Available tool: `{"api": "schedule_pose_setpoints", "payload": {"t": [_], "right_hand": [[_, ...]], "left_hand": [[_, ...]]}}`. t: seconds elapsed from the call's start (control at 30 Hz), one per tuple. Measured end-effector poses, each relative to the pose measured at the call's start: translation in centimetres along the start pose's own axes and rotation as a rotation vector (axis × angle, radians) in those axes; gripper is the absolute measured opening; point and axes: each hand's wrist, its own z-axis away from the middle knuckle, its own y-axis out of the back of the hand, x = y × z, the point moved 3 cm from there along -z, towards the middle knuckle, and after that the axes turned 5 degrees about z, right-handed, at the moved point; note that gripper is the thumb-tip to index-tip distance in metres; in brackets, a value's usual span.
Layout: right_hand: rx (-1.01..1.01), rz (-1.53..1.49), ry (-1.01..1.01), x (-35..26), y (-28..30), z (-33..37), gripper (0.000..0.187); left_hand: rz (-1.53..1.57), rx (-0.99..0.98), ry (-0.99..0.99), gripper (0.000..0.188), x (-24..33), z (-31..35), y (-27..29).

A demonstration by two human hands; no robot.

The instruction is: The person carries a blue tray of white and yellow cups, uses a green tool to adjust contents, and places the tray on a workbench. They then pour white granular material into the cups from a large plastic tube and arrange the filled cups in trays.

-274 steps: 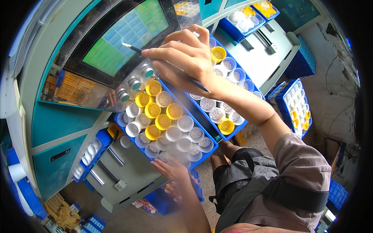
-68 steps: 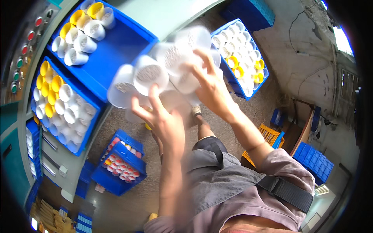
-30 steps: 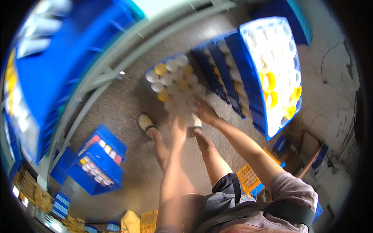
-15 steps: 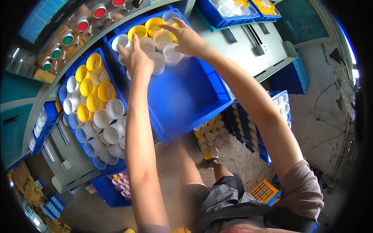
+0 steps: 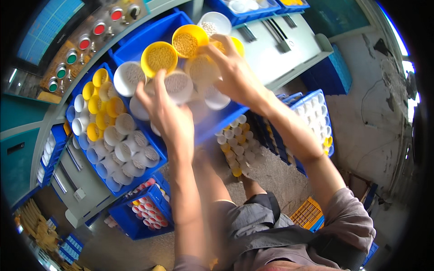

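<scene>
Between my two hands a cluster of several white and yellow cups is squeezed together, raised above the blue crate [image 5: 131, 50]. Small pellets fill them, tan in a yellow cup [image 5: 159, 58] and in a second one [image 5: 186, 45], pale in a white cup [image 5: 129, 77]. My left hand [image 5: 168, 115] grips the near left side, fingers bent against the cups. On the right side my right hand [image 5: 237, 77] curls round a yellow cup and its neighbours. Some cups are blurred and partly covered by my fingers.
To the left stands a blue crate packed with cups [image 5: 124, 151]. Red and green buttons [image 5: 84, 44] line a panel at upper left. Other crates [image 5: 312, 113] of cups stand at right, and stacked cups [image 5: 237, 144] rest on the floor by my legs.
The cup cluster has risen from the crate toward me, looking larger now. Both hands have come nearer with it, and the view has shifted slightly.
</scene>
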Motion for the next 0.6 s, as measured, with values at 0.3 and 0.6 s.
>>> {"api": "schedule_pose_setpoints", "payload": {"t": [0.3, 0.6], "right_hand": [[-0.227, -0.034, -0.434, -3.9, 14.1, 30.8, 0.066], [-0.675, -0.143, -0.694, 10.7, -4.9, 50.2, 0.061]], "left_hand": [[0.045, -0.315, 0.264, 0.079, 12.7, 29.2, -0.7], [-0.025, -0.767, 0.564, 0.076, -5.6, 43.5, -21.5]]}}
